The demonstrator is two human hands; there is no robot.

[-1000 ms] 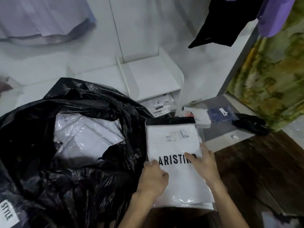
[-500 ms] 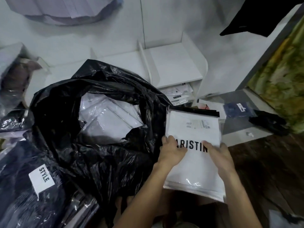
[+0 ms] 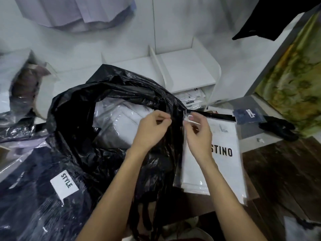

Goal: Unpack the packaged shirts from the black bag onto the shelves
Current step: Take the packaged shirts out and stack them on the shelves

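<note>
Beside one black bag (image 3: pixel 104 153), two hands, left hand (image 3: pixel 152 129), right hand (image 3: pixel 198 134), one packaged shirt (image 3: pixel 222 162)

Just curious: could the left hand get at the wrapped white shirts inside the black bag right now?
Probably yes: the black bag gapes open, and the white shirts lie uncovered just beside the left hand.

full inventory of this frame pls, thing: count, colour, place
black bag: 1, black, centre, mouth open
packaged shirts in bag: several, white, inside the bag
packaged shirt stack: count unclear, white with black lettering, right of the bag
shelves: 1 unit, white, behind the bag; top bare, packets in the lower slot
dark packaged garment: 1, navy with a white STYLE label, lower left
blue packet: 1, blue, right
black item: 1, black, far right
left hand: pinching the bag rim
right hand: pinching the stack's top corner
</note>
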